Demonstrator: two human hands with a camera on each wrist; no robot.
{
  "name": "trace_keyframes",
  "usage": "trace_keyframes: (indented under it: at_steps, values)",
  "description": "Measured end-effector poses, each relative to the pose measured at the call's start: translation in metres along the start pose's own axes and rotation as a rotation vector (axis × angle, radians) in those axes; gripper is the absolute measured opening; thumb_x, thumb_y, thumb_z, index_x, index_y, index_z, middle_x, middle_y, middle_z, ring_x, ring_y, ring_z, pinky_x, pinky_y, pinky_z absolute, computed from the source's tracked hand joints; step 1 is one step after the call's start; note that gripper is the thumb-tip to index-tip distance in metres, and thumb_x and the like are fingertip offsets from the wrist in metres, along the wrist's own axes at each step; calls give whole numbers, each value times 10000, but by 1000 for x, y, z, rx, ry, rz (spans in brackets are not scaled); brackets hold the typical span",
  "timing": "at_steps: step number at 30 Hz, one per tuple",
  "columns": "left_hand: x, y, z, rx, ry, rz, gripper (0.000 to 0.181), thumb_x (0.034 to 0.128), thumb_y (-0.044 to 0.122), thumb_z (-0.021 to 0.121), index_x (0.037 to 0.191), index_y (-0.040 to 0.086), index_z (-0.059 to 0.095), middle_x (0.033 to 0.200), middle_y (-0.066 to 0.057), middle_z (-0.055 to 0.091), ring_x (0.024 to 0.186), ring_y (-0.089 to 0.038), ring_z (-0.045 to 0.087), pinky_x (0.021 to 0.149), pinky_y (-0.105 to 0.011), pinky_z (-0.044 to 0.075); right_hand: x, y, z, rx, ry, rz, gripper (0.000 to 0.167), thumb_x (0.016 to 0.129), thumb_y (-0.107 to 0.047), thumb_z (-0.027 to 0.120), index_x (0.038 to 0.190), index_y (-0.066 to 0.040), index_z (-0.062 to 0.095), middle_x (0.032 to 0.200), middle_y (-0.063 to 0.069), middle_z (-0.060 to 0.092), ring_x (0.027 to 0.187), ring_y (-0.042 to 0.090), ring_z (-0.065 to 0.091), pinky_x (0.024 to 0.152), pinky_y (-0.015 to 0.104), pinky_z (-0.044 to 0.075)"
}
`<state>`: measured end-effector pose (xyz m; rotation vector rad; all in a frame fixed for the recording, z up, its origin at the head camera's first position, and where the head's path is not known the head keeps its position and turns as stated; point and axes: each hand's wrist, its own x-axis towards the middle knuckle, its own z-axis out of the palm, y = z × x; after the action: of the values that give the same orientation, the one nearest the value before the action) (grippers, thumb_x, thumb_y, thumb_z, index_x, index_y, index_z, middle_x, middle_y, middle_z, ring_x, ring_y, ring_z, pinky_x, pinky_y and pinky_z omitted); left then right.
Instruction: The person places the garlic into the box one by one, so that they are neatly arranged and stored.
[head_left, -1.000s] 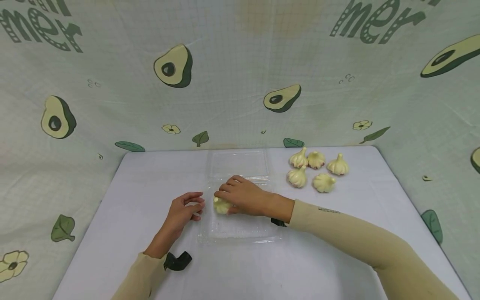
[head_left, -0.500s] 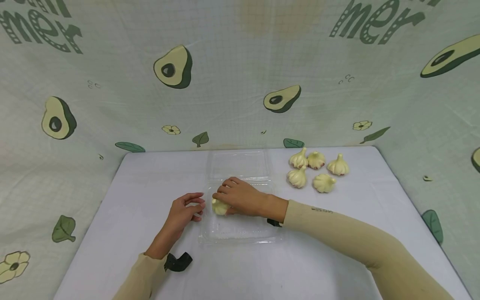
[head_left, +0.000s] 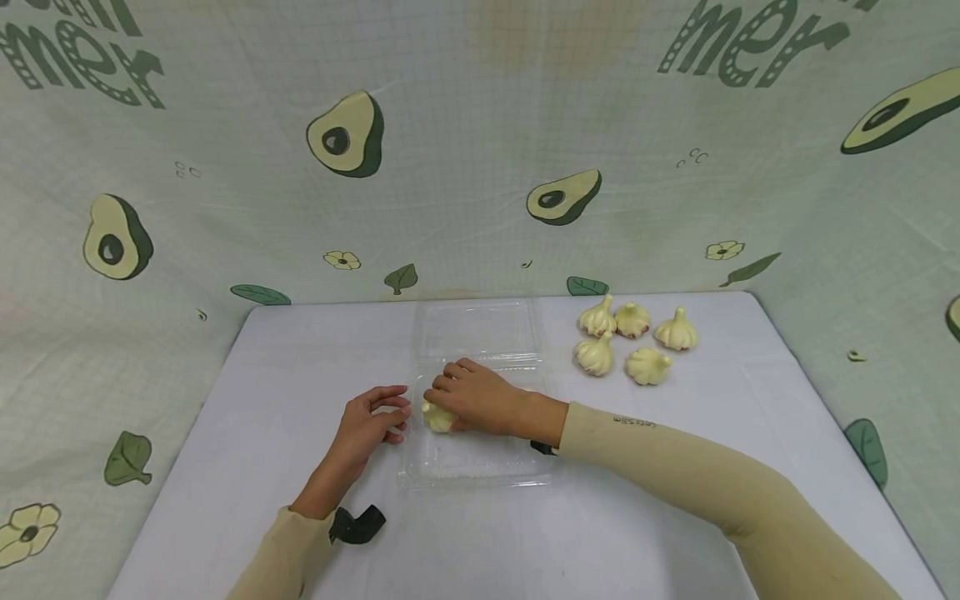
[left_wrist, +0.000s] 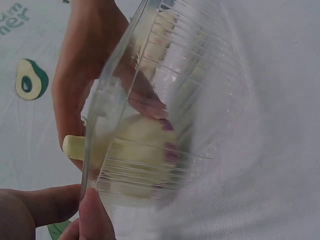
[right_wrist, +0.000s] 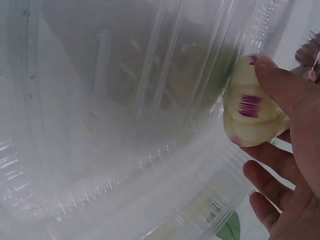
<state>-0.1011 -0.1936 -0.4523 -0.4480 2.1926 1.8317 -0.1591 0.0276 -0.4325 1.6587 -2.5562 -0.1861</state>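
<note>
A clear plastic container (head_left: 480, 467) lies on the white table with its lid folded back. My right hand (head_left: 480, 400) holds a garlic bulb (head_left: 437, 417) at the container's left side. In the right wrist view the thumb and fingers of my right hand (right_wrist: 295, 115) grip the bulb (right_wrist: 252, 107), which shows purple marks. Through the clear wall in the left wrist view the bulb (left_wrist: 140, 150) appears, its stem above the rim. My left hand (head_left: 365, 425) is beside the container's left edge; in the left wrist view its fingertips are at the rim, the grip unclear.
Several garlic bulbs (head_left: 648, 366) stand on the table right of the container's lid (head_left: 477, 327). A cloth printed with avocados hangs behind the table. A black strap piece (head_left: 358, 524) is at my left wrist.
My right hand has shifted slightly left and toward me with the garlic bulb. My left hand has stayed almost where it was.
</note>
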Motion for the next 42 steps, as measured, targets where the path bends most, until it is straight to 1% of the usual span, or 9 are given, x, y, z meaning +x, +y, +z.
trace_keyframes:
  at_steps: [4, 11, 16, 20, 23, 27, 31, 37, 42]
  values:
    - [-1, 0, 0, 4, -8, 10, 405, 1002, 41, 701, 1393, -29, 622, 1114, -112, 662, 775, -149, 653, 609, -233, 580, 1, -1, 1, 13, -2, 11, 597, 911, -464, 822, 1398, -192, 612, 1350, 2, 636, 1264, 209, 568, 1125, 356, 443]
    - [-2, 1, 0, 14, -10, 10, 427, 1005, 57, 707, 1414, -21, 612, 1134, -105, 667, 781, -143, 649, 612, -238, 584, 0, -1, -3, 19, -20, 40, 620, 912, -458, 823, 1416, -176, 596, 1333, 9, 619, 1248, 211, 561, 1107, 358, 449]
    - [-1, 1, 0, 21, -11, 11, 416, 1005, 45, 694, 1408, -20, 615, 1126, -117, 665, 799, -151, 652, 632, -236, 591, -5, 1, -19, 29, -42, 74, 672, 925, -478, 807, 1468, -162, 571, 1382, 17, 608, 1301, 225, 548, 1142, 369, 432]
    - [0, 0, 0, 19, -5, 3, 419, 1001, 36, 698, 1409, -17, 618, 1119, -115, 667, 796, -153, 650, 633, -237, 592, -15, 4, -38, 40, -36, 105, 657, 947, -470, 794, 1484, -170, 563, 1420, 20, 598, 1340, 238, 541, 1178, 380, 410]
    - [0, 0, -1, 22, -4, -4, 422, 1006, 40, 696, 1417, -9, 615, 1119, -103, 668, 799, -152, 648, 640, -240, 594, -28, 8, -47, 47, -19, 135, 646, 962, -455, 786, 1493, -166, 556, 1443, 29, 590, 1361, 250, 534, 1191, 394, 400]
    - [-1, 1, -2, 24, -14, -7, 430, 1012, 46, 692, 1429, -7, 606, 1127, -92, 664, 813, -154, 649, 655, -248, 597, -51, 13, -52, 76, 51, 182, 657, 953, -442, 801, 1487, -140, 563, 1443, 53, 592, 1358, 274, 540, 1177, 419, 419]
    - [-2, 1, -4, 24, -17, -4, 431, 1012, 40, 693, 1430, -15, 602, 1138, -96, 660, 819, -157, 651, 657, -252, 598, -76, 17, -47, 105, 133, 224, 654, 942, -415, 821, 1468, -115, 577, 1434, 74, 597, 1331, 295, 559, 1155, 443, 442]
    - [-3, 1, -3, 23, -26, 2, 444, 1013, 49, 699, 1437, -25, 590, 1145, -92, 658, 814, -139, 653, 658, -251, 598, -116, 21, -32, 122, 214, 296, 673, 905, -379, 865, 1448, -86, 595, 1448, 104, 602, 1307, 322, 576, 1135, 474, 451]
    - [-1, -2, -2, 19, -29, 0, 442, 1015, 44, 694, 1440, -16, 591, 1135, -80, 661, 814, -138, 654, 659, -250, 599, -146, 26, -27, 109, 246, 372, 705, 866, -338, 905, 1437, -59, 601, 1459, 128, 594, 1295, 345, 575, 1115, 504, 458]
